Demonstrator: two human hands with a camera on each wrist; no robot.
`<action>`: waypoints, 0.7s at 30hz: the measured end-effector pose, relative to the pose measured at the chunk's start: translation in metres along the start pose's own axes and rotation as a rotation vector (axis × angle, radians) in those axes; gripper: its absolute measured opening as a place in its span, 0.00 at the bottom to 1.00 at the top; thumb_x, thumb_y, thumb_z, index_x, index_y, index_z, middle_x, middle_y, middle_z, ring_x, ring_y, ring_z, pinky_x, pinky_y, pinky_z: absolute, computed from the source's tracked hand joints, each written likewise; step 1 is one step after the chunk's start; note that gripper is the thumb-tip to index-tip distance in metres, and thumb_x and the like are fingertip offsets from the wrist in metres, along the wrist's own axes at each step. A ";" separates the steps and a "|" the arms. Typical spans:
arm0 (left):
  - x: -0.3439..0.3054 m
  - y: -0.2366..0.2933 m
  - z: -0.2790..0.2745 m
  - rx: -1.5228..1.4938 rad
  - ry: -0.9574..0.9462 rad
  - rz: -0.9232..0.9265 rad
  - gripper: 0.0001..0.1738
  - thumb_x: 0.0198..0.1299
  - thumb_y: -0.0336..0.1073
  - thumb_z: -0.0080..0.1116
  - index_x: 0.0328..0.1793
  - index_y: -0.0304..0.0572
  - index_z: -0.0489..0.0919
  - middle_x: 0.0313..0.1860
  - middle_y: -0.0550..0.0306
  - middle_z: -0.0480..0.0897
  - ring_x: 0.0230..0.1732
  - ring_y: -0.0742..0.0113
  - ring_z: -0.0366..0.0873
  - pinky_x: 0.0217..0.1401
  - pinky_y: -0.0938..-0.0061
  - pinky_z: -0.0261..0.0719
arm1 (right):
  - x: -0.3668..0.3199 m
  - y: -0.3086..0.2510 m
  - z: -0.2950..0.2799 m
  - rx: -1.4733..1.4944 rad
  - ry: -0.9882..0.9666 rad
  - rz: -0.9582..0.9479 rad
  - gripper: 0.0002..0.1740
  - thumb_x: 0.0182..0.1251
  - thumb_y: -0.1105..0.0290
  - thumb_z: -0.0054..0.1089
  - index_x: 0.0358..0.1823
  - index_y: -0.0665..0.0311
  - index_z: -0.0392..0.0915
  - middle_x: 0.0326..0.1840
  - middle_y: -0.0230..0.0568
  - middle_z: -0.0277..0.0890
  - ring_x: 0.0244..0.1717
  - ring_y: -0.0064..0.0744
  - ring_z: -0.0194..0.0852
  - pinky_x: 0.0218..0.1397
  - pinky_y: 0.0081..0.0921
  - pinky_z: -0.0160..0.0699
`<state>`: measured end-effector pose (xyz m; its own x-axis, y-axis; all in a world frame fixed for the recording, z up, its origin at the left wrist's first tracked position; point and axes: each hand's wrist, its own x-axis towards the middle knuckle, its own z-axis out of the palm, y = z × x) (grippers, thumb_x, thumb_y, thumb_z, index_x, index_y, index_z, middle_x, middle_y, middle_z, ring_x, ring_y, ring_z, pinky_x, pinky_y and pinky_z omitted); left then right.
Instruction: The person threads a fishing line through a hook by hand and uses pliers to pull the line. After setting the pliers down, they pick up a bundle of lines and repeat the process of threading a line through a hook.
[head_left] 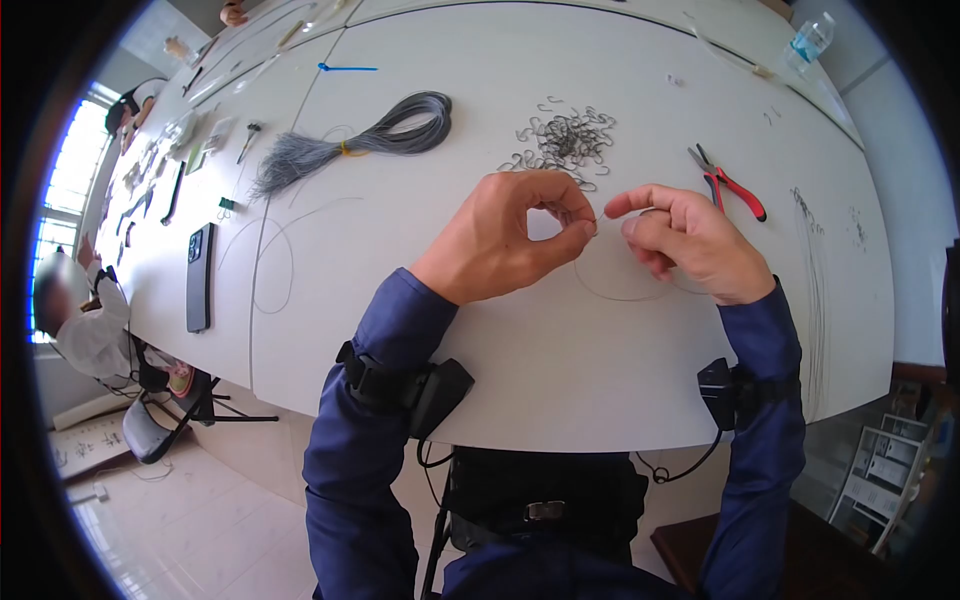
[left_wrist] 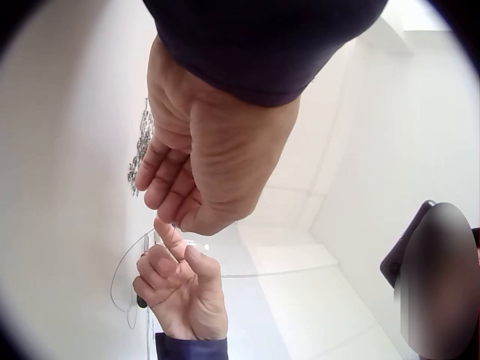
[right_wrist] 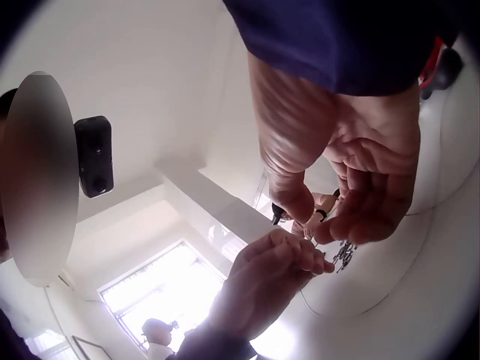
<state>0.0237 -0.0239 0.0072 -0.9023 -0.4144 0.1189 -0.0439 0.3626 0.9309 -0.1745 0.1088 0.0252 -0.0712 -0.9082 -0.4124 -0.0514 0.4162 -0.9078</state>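
Observation:
In the head view my left hand (head_left: 510,238) pinches a thin wire (head_left: 618,299) between thumb and fingertips, the fingers bent into a ring. The wire loops down from there and runs toward my right hand (head_left: 702,245), which is just to the right with index finger and thumb apart and the other fingers loosely bent. Whether the right hand touches the wire, I cannot tell. The left wrist view shows the left hand (left_wrist: 221,154) above the right hand (left_wrist: 184,292), fingertips close together. Wire (right_wrist: 426,259) curves behind the right hand (right_wrist: 349,150) in the right wrist view.
Small bent metal hooks (head_left: 572,138) lie in a pile beyond the hands. Red-handled pliers (head_left: 742,198) lie right of it, with long straight wires (head_left: 815,300) near the right edge. A grey wire bundle (head_left: 415,125) and a phone (head_left: 200,280) are leftward. Other people sit at far left.

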 end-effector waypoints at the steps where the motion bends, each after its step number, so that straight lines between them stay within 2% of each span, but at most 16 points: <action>1: 0.000 -0.001 0.000 0.005 0.002 0.007 0.07 0.64 0.30 0.64 0.41 0.31 0.82 0.39 0.56 0.85 0.45 0.69 0.80 0.57 0.72 0.77 | 0.001 0.001 0.001 -0.038 0.016 -0.031 0.14 0.75 0.64 0.58 0.52 0.66 0.79 0.29 0.22 0.72 0.25 0.10 0.62 0.28 0.14 0.61; 3: 0.000 -0.002 0.001 0.014 0.007 0.021 0.07 0.63 0.30 0.64 0.41 0.31 0.82 0.38 0.56 0.85 0.45 0.69 0.81 0.56 0.73 0.77 | 0.005 0.004 0.003 -0.114 0.047 -0.094 0.13 0.75 0.62 0.60 0.49 0.66 0.81 0.27 0.19 0.70 0.22 0.07 0.57 0.24 0.12 0.53; 6: 0.001 -0.006 0.001 0.091 0.015 0.068 0.06 0.64 0.30 0.64 0.41 0.32 0.83 0.37 0.56 0.85 0.43 0.68 0.81 0.54 0.72 0.78 | 0.003 0.006 0.002 -0.109 0.237 -0.171 0.15 0.74 0.62 0.63 0.46 0.69 0.84 0.35 0.28 0.81 0.35 0.12 0.73 0.40 0.13 0.70; 9: 0.001 -0.002 0.002 0.162 0.026 0.060 0.05 0.64 0.29 0.64 0.40 0.34 0.82 0.36 0.56 0.84 0.40 0.66 0.80 0.52 0.71 0.79 | 0.000 0.001 0.005 -0.005 0.497 -0.223 0.15 0.74 0.61 0.62 0.46 0.67 0.84 0.32 0.24 0.79 0.30 0.11 0.68 0.34 0.11 0.65; 12: 0.001 -0.001 0.006 0.231 0.031 0.079 0.04 0.63 0.29 0.65 0.39 0.34 0.82 0.37 0.55 0.84 0.40 0.62 0.81 0.52 0.68 0.79 | 0.001 0.003 -0.001 0.114 0.458 -0.217 0.15 0.75 0.60 0.61 0.46 0.67 0.84 0.30 0.21 0.75 0.24 0.09 0.60 0.28 0.12 0.59; 15: 0.004 -0.011 0.013 0.360 0.192 0.361 0.05 0.62 0.29 0.66 0.40 0.35 0.82 0.40 0.53 0.86 0.42 0.59 0.83 0.53 0.66 0.80 | 0.005 0.005 0.017 0.161 0.430 -0.255 0.14 0.76 0.61 0.60 0.47 0.66 0.83 0.27 0.19 0.72 0.21 0.08 0.53 0.23 0.14 0.53; 17: 0.005 -0.011 0.013 0.399 0.241 0.419 0.06 0.62 0.29 0.66 0.40 0.35 0.82 0.42 0.52 0.86 0.44 0.58 0.84 0.53 0.65 0.80 | 0.007 0.008 0.023 0.142 0.366 -0.244 0.14 0.76 0.61 0.60 0.48 0.66 0.83 0.28 0.19 0.73 0.21 0.09 0.54 0.24 0.13 0.53; 19: 0.005 -0.009 0.013 0.348 0.208 0.380 0.06 0.62 0.29 0.66 0.40 0.34 0.82 0.43 0.51 0.86 0.45 0.57 0.84 0.53 0.64 0.80 | 0.008 0.010 0.023 0.133 0.316 -0.236 0.14 0.77 0.61 0.59 0.49 0.66 0.83 0.28 0.20 0.73 0.22 0.08 0.55 0.24 0.13 0.54; 21: 0.002 -0.006 0.011 0.209 0.097 0.240 0.06 0.61 0.29 0.66 0.40 0.34 0.82 0.42 0.50 0.86 0.45 0.57 0.85 0.52 0.65 0.80 | 0.008 0.011 0.023 0.133 0.276 -0.233 0.14 0.77 0.62 0.59 0.49 0.66 0.82 0.29 0.21 0.75 0.23 0.08 0.56 0.25 0.12 0.54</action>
<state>0.0170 -0.0179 -0.0023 -0.8530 -0.3700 0.3680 0.0694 0.6185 0.7827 -0.1527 0.1049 0.0100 -0.3391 -0.9245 -0.1742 0.0304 0.1743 -0.9842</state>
